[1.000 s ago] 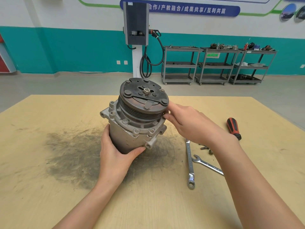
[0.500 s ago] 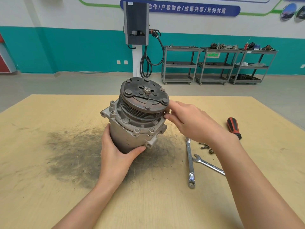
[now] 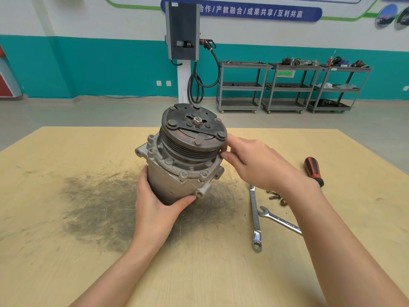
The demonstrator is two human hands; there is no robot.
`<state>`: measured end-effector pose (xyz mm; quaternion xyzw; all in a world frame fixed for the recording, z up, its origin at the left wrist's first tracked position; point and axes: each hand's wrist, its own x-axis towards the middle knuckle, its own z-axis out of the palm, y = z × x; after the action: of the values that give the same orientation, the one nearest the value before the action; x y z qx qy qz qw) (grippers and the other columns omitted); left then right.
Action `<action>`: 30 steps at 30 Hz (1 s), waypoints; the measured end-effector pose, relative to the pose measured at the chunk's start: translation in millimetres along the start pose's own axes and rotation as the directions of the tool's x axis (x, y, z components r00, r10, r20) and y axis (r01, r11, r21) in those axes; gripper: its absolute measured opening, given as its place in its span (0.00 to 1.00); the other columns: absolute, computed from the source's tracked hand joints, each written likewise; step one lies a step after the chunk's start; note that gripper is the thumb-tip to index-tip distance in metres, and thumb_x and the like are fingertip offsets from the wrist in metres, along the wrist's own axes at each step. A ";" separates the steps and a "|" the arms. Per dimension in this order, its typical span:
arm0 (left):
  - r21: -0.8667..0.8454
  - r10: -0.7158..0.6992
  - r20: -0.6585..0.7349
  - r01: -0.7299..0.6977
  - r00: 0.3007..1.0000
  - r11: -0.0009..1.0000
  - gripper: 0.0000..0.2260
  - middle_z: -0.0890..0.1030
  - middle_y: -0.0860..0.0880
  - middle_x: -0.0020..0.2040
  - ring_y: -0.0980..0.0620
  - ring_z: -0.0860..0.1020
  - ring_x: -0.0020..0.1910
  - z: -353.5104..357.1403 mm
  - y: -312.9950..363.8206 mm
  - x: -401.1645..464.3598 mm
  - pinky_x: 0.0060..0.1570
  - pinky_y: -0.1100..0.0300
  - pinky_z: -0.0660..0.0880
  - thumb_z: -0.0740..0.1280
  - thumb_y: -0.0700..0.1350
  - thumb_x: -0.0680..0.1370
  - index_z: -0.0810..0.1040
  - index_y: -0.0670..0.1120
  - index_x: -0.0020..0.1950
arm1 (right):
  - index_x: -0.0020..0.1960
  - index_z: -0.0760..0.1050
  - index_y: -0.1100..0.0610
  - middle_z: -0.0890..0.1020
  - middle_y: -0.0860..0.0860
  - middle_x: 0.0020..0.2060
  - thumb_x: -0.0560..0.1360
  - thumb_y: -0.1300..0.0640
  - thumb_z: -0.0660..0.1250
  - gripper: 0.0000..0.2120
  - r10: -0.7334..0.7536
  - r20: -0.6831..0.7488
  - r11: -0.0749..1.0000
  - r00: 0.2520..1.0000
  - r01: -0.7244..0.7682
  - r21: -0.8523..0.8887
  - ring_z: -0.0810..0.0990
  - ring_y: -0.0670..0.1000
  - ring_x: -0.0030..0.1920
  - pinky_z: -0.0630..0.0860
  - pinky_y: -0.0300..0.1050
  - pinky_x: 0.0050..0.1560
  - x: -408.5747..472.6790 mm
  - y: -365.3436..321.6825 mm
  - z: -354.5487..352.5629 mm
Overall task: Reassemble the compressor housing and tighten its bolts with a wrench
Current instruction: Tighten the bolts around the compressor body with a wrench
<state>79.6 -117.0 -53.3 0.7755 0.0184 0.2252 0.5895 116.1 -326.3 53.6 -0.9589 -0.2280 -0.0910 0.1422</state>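
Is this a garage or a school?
Probably a car-repair training workshop: a compressor and wrenches lie on a wooden bench, metal carts hold engine parts, and a charging station stands by the wall.

You are working in a vehicle-repair training workshop. A teal-and-white wall [image 3: 88, 63] carries a blue banner [image 3: 243, 12] in Chinese characters. A wall-mounted charging unit [image 3: 182, 29] with hose and nozzle stands behind you. Three grey metal trolleys [image 3: 287, 87] hold loose engine parts. Your plywood bench [image 3: 66, 251] bears a dark grease stain [image 3: 99, 207].
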 end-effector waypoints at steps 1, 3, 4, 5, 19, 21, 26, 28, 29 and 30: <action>-0.001 -0.002 0.001 0.002 1.000 1.000 0.52 0.68 0.54 0.73 0.56 0.66 0.72 0.0 0.0 0.0 0.73 0.51 0.64 0.83 0.47 0.60 0.58 0.50 0.78 | 0.62 0.65 0.47 0.78 0.49 0.53 0.82 0.48 0.52 0.11 -0.008 -0.001 1.000 1.000 0.008 0.002 0.77 0.57 0.51 0.76 0.56 0.49 -0.1 -0.9 0.6; -0.005 -0.002 0.003 0.002 1.000 1.000 0.52 0.68 0.54 0.73 0.56 0.66 0.72 -0.2 0.1 -0.3 0.73 0.51 0.64 0.83 0.47 0.60 0.58 0.50 0.78 | 0.62 0.66 0.47 0.78 0.49 0.53 0.82 0.48 0.51 0.11 -0.016 -0.015 1.000 1.000 0.016 0.004 0.77 0.56 0.51 0.76 0.56 0.49 0.4 -2.9 2.0; -0.007 -0.001 0.002 0.001 1.000 1.000 0.52 0.68 0.55 0.73 0.56 0.67 0.71 -0.2 0.1 -0.3 0.73 0.51 0.65 0.83 0.47 0.60 0.58 0.50 0.78 | 0.61 0.67 0.47 0.79 0.48 0.52 0.82 0.47 0.51 0.11 -0.012 -0.027 1.000 1.000 0.012 0.006 0.77 0.56 0.51 0.76 0.55 0.48 0.9 -3.6 2.9; -0.007 0.000 0.000 0.000 1.000 1.000 0.52 0.68 0.54 0.72 0.56 0.67 0.71 -0.2 0.1 -0.4 0.73 0.51 0.65 0.83 0.47 0.60 0.58 0.50 0.77 | 0.60 0.68 0.47 0.79 0.48 0.51 0.82 0.46 0.51 0.12 -0.005 -0.041 1.000 0.999 0.005 0.007 0.77 0.55 0.50 0.76 0.54 0.47 1.4 -4.3 4.0; -0.006 0.004 -0.004 -0.004 1.000 1.000 0.51 0.69 0.54 0.72 0.56 0.67 0.70 0.5 0.8 -0.4 0.72 0.51 0.65 0.83 0.46 0.60 0.59 0.49 0.77 | 0.61 0.68 0.46 0.79 0.47 0.51 0.82 0.48 0.52 0.11 -0.005 -0.066 1.000 0.998 0.004 -0.008 0.77 0.55 0.50 0.74 0.51 0.44 1.4 -4.0 5.0; -0.006 0.005 -0.001 -0.005 1.000 1.000 0.51 0.69 0.54 0.72 0.56 0.68 0.70 0.1 1.0 -0.4 0.72 0.51 0.65 0.83 0.47 0.60 0.60 0.50 0.77 | 0.59 0.70 0.47 0.78 0.47 0.48 0.82 0.45 0.51 0.12 0.009 -0.082 0.999 0.997 -0.011 -0.035 0.77 0.55 0.48 0.71 0.49 0.41 2.2 -4.0 6.9; -0.009 0.006 0.004 -0.006 1.000 1.000 0.50 0.69 0.54 0.71 0.55 0.68 0.71 -0.1 1.8 -0.7 0.72 0.49 0.65 0.83 0.46 0.60 0.60 0.50 0.77 | 0.54 0.72 0.50 0.76 0.47 0.43 0.81 0.43 0.52 0.14 0.021 -0.078 0.998 0.997 -0.026 -0.059 0.76 0.54 0.46 0.70 0.48 0.40 1.5 -2.4 4.4; -0.008 0.005 0.003 -0.005 1.000 1.000 0.50 0.69 0.54 0.72 0.55 0.67 0.71 -0.1 1.9 -0.8 0.72 0.50 0.65 0.83 0.46 0.60 0.60 0.50 0.77 | 0.56 0.71 0.49 0.77 0.47 0.47 0.81 0.46 0.54 0.11 0.016 -0.046 0.998 0.999 -0.018 -0.055 0.76 0.55 0.48 0.73 0.50 0.44 0.8 -1.1 1.0; -0.006 0.002 0.002 -0.002 1.000 1.000 0.51 0.69 0.54 0.72 0.55 0.67 0.71 0.0 1.9 -0.7 0.72 0.50 0.65 0.83 0.46 0.60 0.59 0.50 0.77 | 0.58 0.70 0.48 0.78 0.47 0.49 0.82 0.47 0.54 0.10 0.015 -0.034 0.999 0.999 -0.017 -0.049 0.77 0.55 0.49 0.75 0.52 0.46 0.6 -0.9 -0.1; -0.005 0.002 0.002 -0.002 1.000 1.000 0.51 0.69 0.53 0.72 0.55 0.67 0.71 -0.1 1.9 -0.6 0.72 0.49 0.65 0.83 0.46 0.60 0.59 0.49 0.77 | 0.60 0.69 0.48 0.78 0.47 0.51 0.82 0.48 0.54 0.10 0.011 -0.030 0.999 0.999 -0.013 -0.039 0.77 0.56 0.50 0.75 0.53 0.48 0.5 -1.4 -0.7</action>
<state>78.6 -117.7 -51.8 0.7744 0.0168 0.2251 0.5911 115.9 -325.1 54.8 -0.9614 -0.2183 -0.1089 0.1272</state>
